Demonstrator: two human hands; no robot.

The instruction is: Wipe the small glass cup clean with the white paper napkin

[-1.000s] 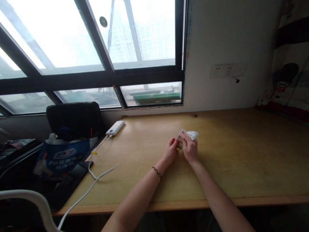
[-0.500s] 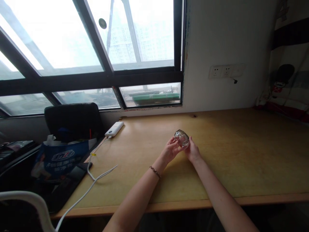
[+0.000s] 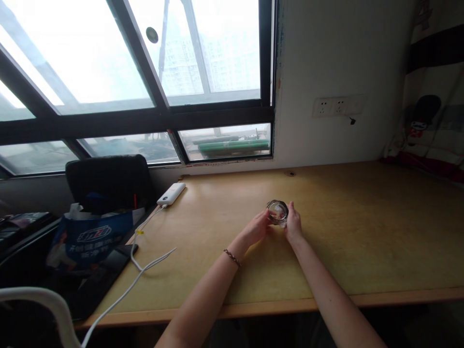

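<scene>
While clamping small clear faceted glass cup [image 3: 278, 212] between left hand [image 3: 258, 227] and right hand [image 3: 294, 225] fingers, risked tipping it by uneven squeeze.

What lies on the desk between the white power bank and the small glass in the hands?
Nothing: the head view shows only bare desk from the power bank to the glass, which the left hand and right hand hold.
</scene>
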